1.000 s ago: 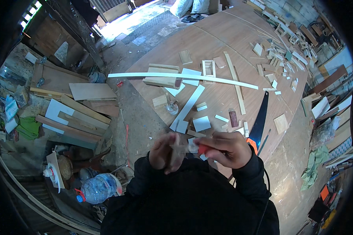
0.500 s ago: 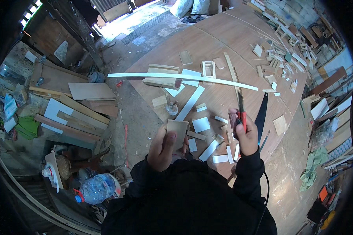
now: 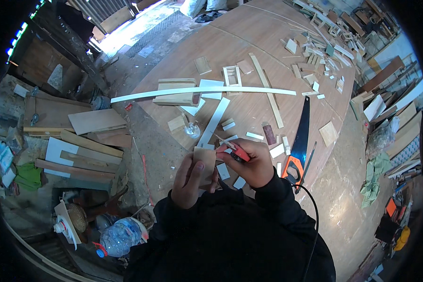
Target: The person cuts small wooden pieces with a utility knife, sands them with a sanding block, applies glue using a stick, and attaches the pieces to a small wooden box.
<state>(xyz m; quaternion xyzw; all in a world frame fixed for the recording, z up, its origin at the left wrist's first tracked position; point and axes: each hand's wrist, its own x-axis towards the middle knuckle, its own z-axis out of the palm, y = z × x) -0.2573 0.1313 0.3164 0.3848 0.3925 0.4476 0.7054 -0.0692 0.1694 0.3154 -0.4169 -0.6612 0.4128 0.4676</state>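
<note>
My left hand [image 3: 188, 183] grips a small flat wooden block [image 3: 205, 160], thumb across its face, fingers behind it. Close at its right edge, my right hand [image 3: 256, 162] is closed around a red-and-black-handled tool [image 3: 240, 152]. A slim tip points up and left from this tool, and its exact kind is unclear. Both hands are above the near side of the wooden worktable [image 3: 211, 49]. To the right of my right hand lies a handsaw [image 3: 293, 167] with an orange handle and dark blade. Beyond my hands sit a clear glass jar [image 3: 192, 130] and a white strip [image 3: 214, 122].
A long thin white strip [image 3: 249, 89] lies across a wooden box piece [image 3: 174, 91] and overhangs the table's left edge. Offcuts [image 3: 310, 68] crowd the far right. Boards [image 3: 80, 160] and a large plastic bottle [image 3: 120, 237] stand at left. A black cable [image 3: 316, 211] hangs beside my right arm.
My right hand has moved left with the red-and-black-handled tool, from above the saw to beside the wooden block. The saw's orange handle is now uncovered. The view has shifted slightly right.
</note>
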